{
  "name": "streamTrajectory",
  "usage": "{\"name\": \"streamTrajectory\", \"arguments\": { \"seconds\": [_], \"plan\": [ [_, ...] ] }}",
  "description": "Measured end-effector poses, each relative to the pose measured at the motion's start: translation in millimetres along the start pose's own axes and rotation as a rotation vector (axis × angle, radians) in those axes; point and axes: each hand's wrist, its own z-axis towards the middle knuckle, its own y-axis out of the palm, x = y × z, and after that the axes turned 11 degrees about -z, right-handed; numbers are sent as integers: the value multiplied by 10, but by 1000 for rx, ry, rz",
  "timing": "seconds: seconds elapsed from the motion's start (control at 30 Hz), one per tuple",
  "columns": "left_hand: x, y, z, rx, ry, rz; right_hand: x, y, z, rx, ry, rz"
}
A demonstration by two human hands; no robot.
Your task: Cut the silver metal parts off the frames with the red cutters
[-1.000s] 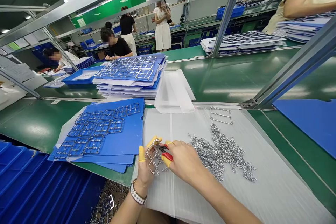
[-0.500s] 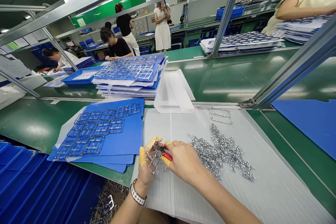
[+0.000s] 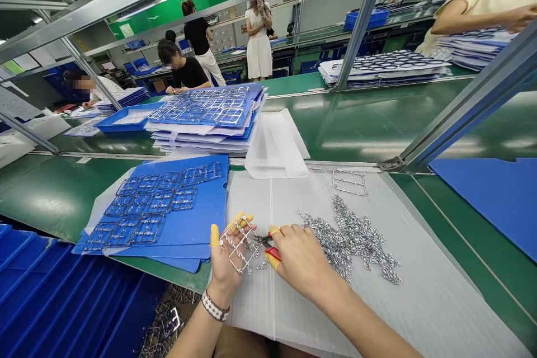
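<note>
My left hand [image 3: 225, 268], with yellow finger covers and a patterned wristband, is closed on a shiny metal-look frame [image 3: 238, 245] with small parts still joined to its bars. My right hand [image 3: 300, 257], also with yellow finger covers, grips red-handled cutting pliers [image 3: 272, 251]. Their dark jaws point left, close to the frame's right side; whether they touch it I cannot tell. A few small silvery pieces lie below the jaws. To the right spreads a pile of small silvery parts [image 3: 352, 240] on a white foam sheet [image 3: 302, 313]. One bare frame [image 3: 349, 182] lies behind the pile.
Blue sheets [image 3: 210, 196] at left carry rows of frames with parts. Behind them stands a tall stack of loaded sheets [image 3: 205, 134]. Blue bins [image 3: 62, 296] and discarded frames [image 3: 168, 319] are at lower left. A metal post [image 3: 465, 100] rises at right. Several people are beyond.
My left hand has shifted slightly left and turned the frame flatter toward me. The pliers have drawn back right, away from the frame's middle.
</note>
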Motion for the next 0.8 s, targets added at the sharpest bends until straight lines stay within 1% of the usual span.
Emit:
{"name": "streamTrajectory", "arguments": {
  "seconds": [0.1, 0.2, 0.37, 0.57, 0.8],
  "plan": [
    [-4, -7, 18, -3, -13, -36, -17, 54, -33, 9, 8, 0],
    [-34, 2, 9, -16, -17, -57, -49, 64, -33, 23, 12, 7],
    [-74, 15, -20, -10, 15, -26, -80, -5, -22, -12, 9, 5],
    [-128, -18, -36, -20, 79, 28, -117, -91, 3, -44, 11, -22],
    [-99, 32, -56, -34, 130, 21, -131, -77, 9, -59, 22, -33]
  ]
}}
